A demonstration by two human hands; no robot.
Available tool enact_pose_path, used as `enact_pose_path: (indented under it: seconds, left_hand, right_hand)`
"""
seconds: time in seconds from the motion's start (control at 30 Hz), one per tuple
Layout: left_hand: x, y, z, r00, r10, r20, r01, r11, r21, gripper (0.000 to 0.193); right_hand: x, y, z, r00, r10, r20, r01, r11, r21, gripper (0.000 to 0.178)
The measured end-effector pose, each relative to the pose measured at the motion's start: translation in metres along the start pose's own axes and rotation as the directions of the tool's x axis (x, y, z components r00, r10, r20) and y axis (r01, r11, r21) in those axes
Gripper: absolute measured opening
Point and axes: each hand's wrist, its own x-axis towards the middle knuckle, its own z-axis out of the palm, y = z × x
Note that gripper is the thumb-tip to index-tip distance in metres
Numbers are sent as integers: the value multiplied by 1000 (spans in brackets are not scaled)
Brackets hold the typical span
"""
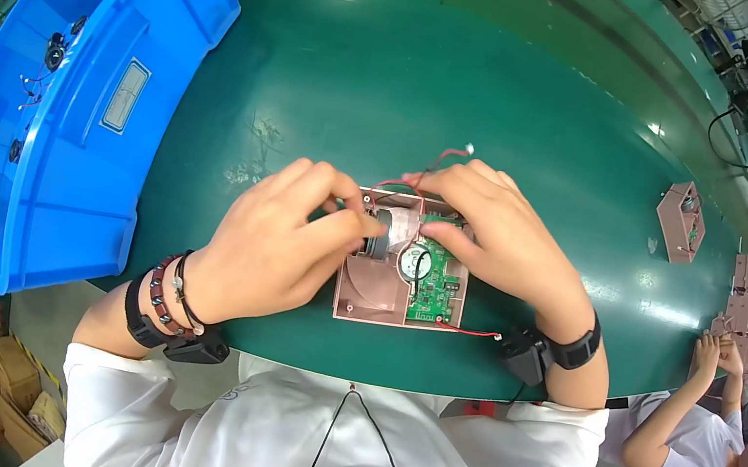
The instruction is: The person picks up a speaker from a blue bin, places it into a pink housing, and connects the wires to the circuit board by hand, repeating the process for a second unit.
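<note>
A pink plastic housing lies open on the green table in front of me. A green circuit board fills its right side, with a round white part over the board's left edge. My left hand pinches a small black round speaker at the housing's upper left compartment. My right hand reaches over the top edge, fingers curled around a thin red and black wire that ends in a white plug. Another red wire sticks out at the lower right.
A large blue bin with several small black speakers stands at the left on the green table. Another pink housing sits at the right. Beyond it are several stacked pink housings and a co-worker's hands.
</note>
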Motion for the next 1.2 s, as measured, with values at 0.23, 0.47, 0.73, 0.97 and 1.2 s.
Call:
enact_pose_path:
  seconds: [0.23, 0.47, 0.73, 0.97, 1.2]
  left_hand:
    - [18, 7, 11, 995, 53, -87, -45, 995, 87, 17]
    - [21, 14, 14, 998, 61, -32, -62, 998, -2, 19]
    - [24, 9, 27, 997, -36, 72, 39, 998, -44, 21]
    - [22, 8, 31, 999, 37, 23, -35, 993, -113, 14]
    - [5, 9, 20, 978, 207, -25, -207, 955, -211, 12]
  right_hand:
    - [1, 2, 14, 976, -101, -192, 84, 992, -95, 18]
    - [-8, -32, -1, 951, -235, -200, 128, 890, -438, 17]
    - [2, -23, 8, 927, -279, -250, 128, 863, -489, 17]
    - [1, -2, 1, 869, -378, -320, 242, 887, -392, 22]
    - [4, -23, 1, 640, -258, -724, 124, 964, -234, 20]
